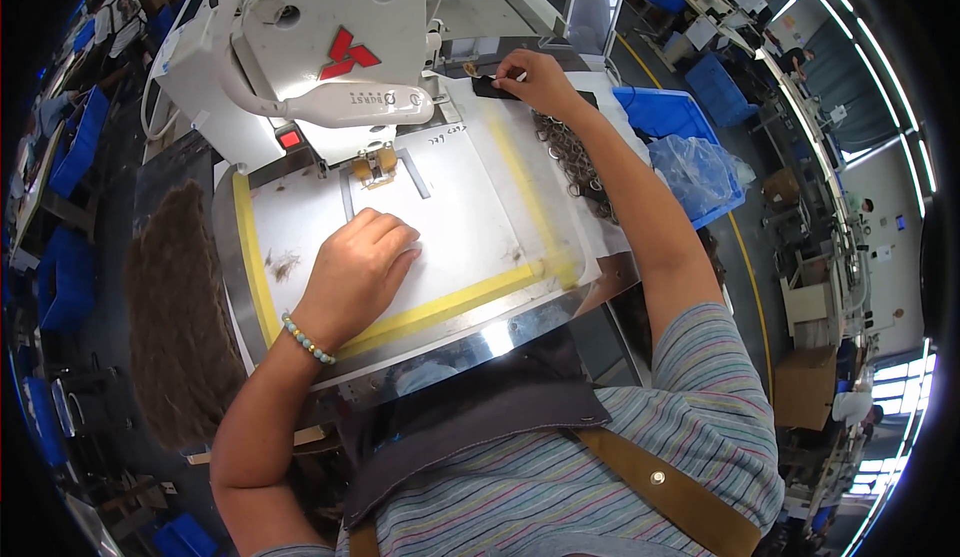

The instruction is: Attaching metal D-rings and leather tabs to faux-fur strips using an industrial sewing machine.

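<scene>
My left hand (362, 265), a beaded bracelet at its wrist, rests on the white sheet (450, 232) in front of the sewing head. Its fingers are curled together, and their undersides are hidden. Farther off to the right, my right hand (540, 85) is closed in a pinch at a black fabric strip (490, 89) by the far edge of the work plate. Beside that forearm lies a pile of metal rings (572, 162) with black pieces among them. A slotted opening (412, 172) in the sheet sits beside the brass-coloured presser foot (375, 165).
The white sewing machine (330, 47) overhangs the plate's far left. Yellow tape (440, 307) borders the sheet. Long brown fur (178, 317) hangs at the left. On the right stands a blue bin (650, 107) holding clear plastic bags (695, 172). A small screen (592, 17) is behind.
</scene>
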Tool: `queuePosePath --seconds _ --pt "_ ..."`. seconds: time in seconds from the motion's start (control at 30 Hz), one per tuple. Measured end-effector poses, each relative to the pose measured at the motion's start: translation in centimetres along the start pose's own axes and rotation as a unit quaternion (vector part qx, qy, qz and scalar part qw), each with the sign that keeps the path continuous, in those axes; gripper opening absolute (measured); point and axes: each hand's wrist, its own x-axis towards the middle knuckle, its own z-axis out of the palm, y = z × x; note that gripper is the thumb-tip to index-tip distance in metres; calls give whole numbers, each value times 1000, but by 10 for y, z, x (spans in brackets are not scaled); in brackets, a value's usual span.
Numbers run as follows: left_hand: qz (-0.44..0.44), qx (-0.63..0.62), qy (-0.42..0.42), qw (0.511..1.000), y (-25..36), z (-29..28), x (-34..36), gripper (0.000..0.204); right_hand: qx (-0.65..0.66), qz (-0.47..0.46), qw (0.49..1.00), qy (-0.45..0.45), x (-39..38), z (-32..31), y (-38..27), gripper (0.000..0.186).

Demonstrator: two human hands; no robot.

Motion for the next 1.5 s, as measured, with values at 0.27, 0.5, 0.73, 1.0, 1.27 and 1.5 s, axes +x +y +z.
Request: queuePosePath --seconds 0.27,0.5,0.73,1.0,1.27,1.5 --pt "1 -1 3 1000 1 1 1 12 30 33 999 23 -2 2 3 19" --pt "0 0 0 1000 0 1 1 13 8 23 1000 14 -2 -4 3 16" --pt "-3 -1 -9 1000 1 1 1 14 -152 -59 982 -92 19 -15 -8 18" --pt "-4 -6 -9 1000 -1 0 0 15 -301 -75 947 -86 33 3 -16 12" --pt "3 0 -15 1000 -3 1 -1 16 -157 -60 986 -10 14 -6 -11 11" --pt "3 1 -21 1000 -2 2 -1 15 -117 -77 989 -48 19 -18 -10 18"
